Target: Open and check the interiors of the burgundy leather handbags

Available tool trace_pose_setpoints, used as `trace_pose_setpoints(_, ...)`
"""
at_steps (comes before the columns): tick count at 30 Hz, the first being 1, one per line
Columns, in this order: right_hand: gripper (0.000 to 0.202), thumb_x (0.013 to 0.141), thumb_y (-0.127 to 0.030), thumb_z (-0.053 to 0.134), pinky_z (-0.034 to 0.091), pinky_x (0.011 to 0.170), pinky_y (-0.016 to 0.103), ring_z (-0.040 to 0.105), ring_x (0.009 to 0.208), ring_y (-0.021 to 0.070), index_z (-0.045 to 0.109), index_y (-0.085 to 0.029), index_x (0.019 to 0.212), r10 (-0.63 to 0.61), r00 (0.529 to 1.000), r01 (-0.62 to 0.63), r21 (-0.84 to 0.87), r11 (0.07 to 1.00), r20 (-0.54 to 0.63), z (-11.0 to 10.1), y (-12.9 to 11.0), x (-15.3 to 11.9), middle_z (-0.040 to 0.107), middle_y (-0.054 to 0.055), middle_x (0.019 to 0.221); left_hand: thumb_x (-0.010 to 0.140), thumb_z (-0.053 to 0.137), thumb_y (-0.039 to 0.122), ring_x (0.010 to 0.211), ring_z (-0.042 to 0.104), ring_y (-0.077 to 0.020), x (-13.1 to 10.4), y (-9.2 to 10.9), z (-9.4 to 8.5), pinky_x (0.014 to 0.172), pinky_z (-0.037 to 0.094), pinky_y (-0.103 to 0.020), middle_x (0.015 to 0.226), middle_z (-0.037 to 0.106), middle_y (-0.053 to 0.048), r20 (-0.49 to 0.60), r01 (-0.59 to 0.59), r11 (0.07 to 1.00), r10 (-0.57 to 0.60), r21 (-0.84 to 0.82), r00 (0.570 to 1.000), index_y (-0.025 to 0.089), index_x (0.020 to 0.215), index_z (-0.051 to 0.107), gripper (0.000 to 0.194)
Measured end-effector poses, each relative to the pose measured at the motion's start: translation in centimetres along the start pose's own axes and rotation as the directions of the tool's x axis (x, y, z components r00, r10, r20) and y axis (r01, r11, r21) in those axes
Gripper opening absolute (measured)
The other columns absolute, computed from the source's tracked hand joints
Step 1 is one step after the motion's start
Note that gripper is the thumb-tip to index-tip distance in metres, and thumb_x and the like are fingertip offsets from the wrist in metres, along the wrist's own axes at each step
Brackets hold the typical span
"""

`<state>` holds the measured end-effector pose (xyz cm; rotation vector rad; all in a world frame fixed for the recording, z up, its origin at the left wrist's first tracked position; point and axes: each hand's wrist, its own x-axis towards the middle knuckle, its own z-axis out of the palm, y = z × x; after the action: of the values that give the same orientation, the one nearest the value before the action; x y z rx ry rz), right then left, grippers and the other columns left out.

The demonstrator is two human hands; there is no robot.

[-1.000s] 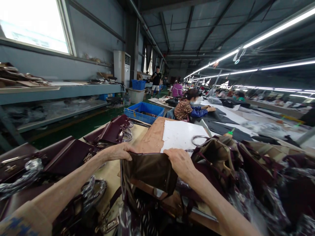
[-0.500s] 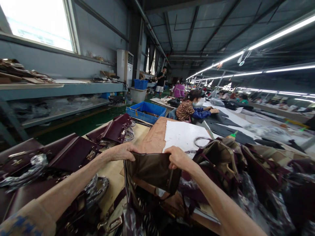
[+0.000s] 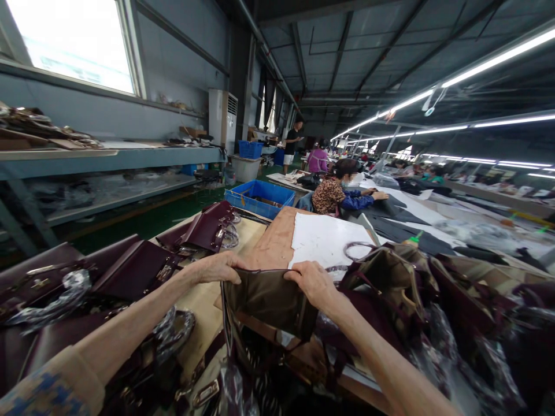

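Straight in front of me is a dark handbag (image 3: 269, 297) with its brown lining showing and its top edge raised. My left hand (image 3: 221, 268) pinches the left end of that edge between thumb and fingers. Farther right along the same edge, my right hand (image 3: 311, 281) grips it, with the thumb on the lining side. The lower part of the bag falls into shadow, where a metal buckle (image 3: 206, 394) and plastic wrapping show. Below my hands the bag's base and straps are hard to make out.
Maroon handbags (image 3: 130, 268) with plastic-wrapped handles lie to the left. Open maroon bags (image 3: 385, 283) crowd the right. Ahead are a brown sheet (image 3: 275, 240), a white sheet (image 3: 323, 240) and a blue crate (image 3: 260, 199). A co-worker (image 3: 332, 193) sits beyond, handling dark material.
My right hand has shifted slightly left along the bag's edge, its fingers now reaching over it. My left hand keeps its hold. The view has shifted slightly.
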<state>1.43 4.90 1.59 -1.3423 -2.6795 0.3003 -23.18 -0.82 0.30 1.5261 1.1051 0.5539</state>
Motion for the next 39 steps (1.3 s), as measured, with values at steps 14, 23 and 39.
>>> trace_pose_setpoints(14,0.021,0.086,-0.019,0.041,0.033,0.078,0.033,0.052,0.094,0.0227,0.062,-0.018,0.087,-0.199,0.963,0.128,-0.336,0.933,-0.183,1.2,-2.0,0.4,0.064,0.01,0.091,0.059,0.05,0.009,0.078,0.06,-0.018,-0.3,-0.3,0.8,0.07,0.046,-0.022,0.086,0.069,0.002,-0.084,-0.047,0.998,0.05,0.043,0.995,0.013,0.095,0.068,0.041)
trace_pose_setpoints(23,0.02,0.085,-0.037,0.047,0.034,0.064,0.025,0.061,0.079,0.0184,0.06,-0.023,0.09,-0.266,0.955,0.224,-0.27,0.937,-0.131,2.1,-1.1,0.7,0.068,0.004,0.084,0.057,0.049,0.005,0.071,0.057,-0.0129,-0.5,0.0,0.9,0.061,0.043,-0.017,0.076,0.068,0.005,-0.104,-0.065,0.998,0.064,0.0,0.992,0.016,0.092,0.069,0.042)
trace_pose_setpoints(39,0.033,0.088,-0.042,0.037,0.036,0.059,0.025,0.064,0.073,0.0189,0.065,-0.024,0.089,-0.16,0.978,0.109,-0.325,0.94,-0.134,2.7,-1.3,0.9,0.07,0.006,0.078,0.071,0.054,0.025,0.064,0.054,-0.0126,-0.6,1.6,0.8,0.058,0.038,-0.017,0.07,0.065,0.006,-0.148,-0.043,0.953,0.091,0.301,0.985,0.016,0.086,0.07,0.023)
